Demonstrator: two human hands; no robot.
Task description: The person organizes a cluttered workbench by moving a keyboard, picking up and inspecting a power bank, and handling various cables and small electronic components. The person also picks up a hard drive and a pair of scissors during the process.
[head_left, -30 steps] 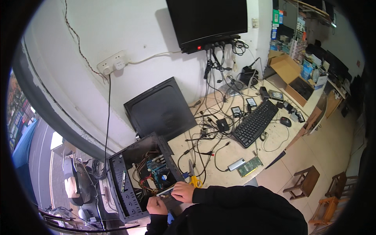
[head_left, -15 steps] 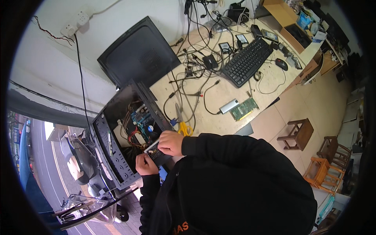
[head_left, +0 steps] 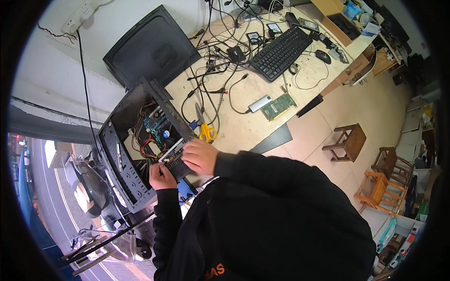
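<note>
Tabletop [head_left: 236,133]; computer case [head_left: 131,177] beneath right hand [head_left: 200,157]

White wall [head_left: 56,77] far L, a bit scuffed, w/ wall socket [head_left: 85,12] up top & a dark grey band [head_left: 51,122] below. Cream-topped table [head_left: 236,133] runs from mid to far R. Beige tile floor [head_left: 307,143] on R, w/ brown wooden stool [head_left: 358,139], darker one [head_left: 384,158] & orange-brown one [head_left: 373,186] approx. in a row. Pale panels [head_left: 404,135] along R edge. L side opens to street: grey road [head_left: 54,199], parked scooter [head_left: 91,189], blue cloth [head_left: 26,199]. Daylight from L, v. bright, slightly violet.
</note>
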